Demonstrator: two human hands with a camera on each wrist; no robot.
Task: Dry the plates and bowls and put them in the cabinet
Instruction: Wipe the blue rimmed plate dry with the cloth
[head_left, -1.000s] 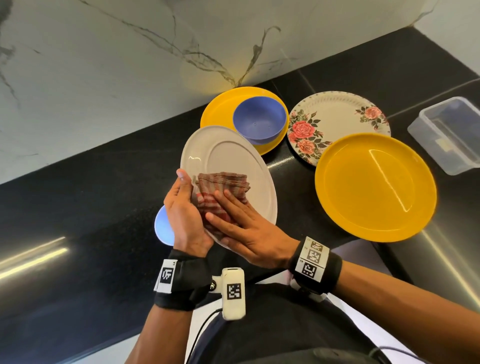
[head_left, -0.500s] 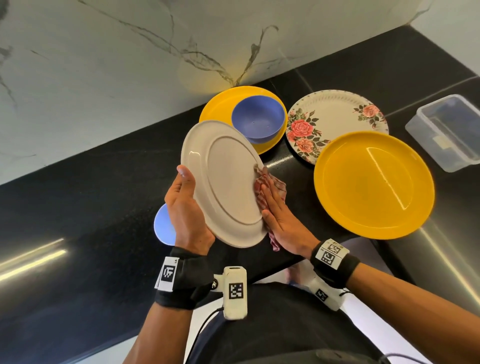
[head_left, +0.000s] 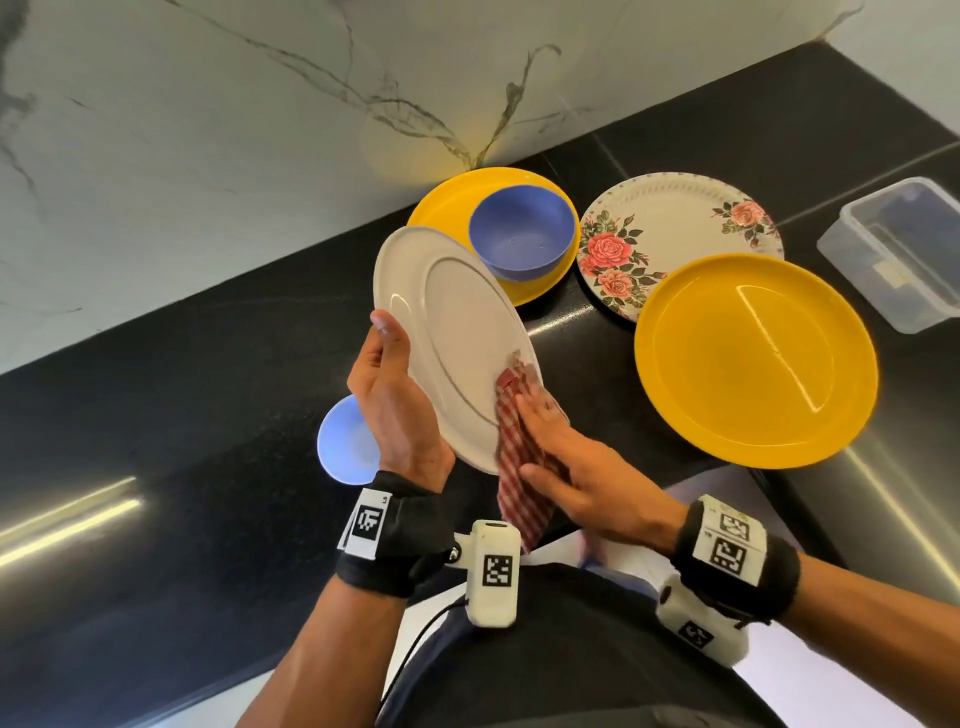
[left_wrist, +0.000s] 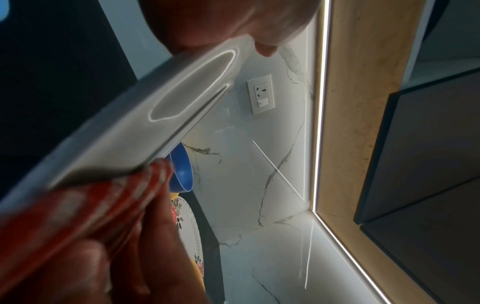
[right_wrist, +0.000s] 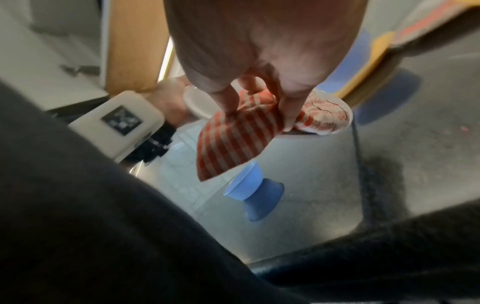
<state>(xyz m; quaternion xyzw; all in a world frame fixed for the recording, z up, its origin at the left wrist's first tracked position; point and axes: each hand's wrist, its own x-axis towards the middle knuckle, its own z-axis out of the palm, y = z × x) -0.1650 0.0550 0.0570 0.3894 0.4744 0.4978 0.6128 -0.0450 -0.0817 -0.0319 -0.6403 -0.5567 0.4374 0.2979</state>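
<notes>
My left hand (head_left: 389, 374) grips a white plate (head_left: 452, 332) by its left rim, thumb on the face, and holds it tilted on edge above the black counter (head_left: 182, 389). At the plate's lower right rim my right hand (head_left: 550, 431) holds a red checked cloth (head_left: 519, 467) against the plate. The cloth's loose end hangs down. The right wrist view has the fingers (right_wrist: 288, 115) gripping the cloth (right_wrist: 228, 139) at the plate rim (right_wrist: 197, 102). The left wrist view sees the plate (left_wrist: 130, 123) edge-on with the cloth (left_wrist: 78, 205) beneath it.
On the counter behind lie a yellow plate (head_left: 441, 208) carrying a blue bowl (head_left: 522, 234), a floral plate (head_left: 675, 218) and a second yellow plate (head_left: 753, 358). A light blue bowl (head_left: 343, 441) sits under my left hand. A clear plastic container (head_left: 898, 249) stands far right.
The cloth and right hand left the plate's face, went to its right rim, then slid down to the lower rim. The plate was tipped further onto its edge.
</notes>
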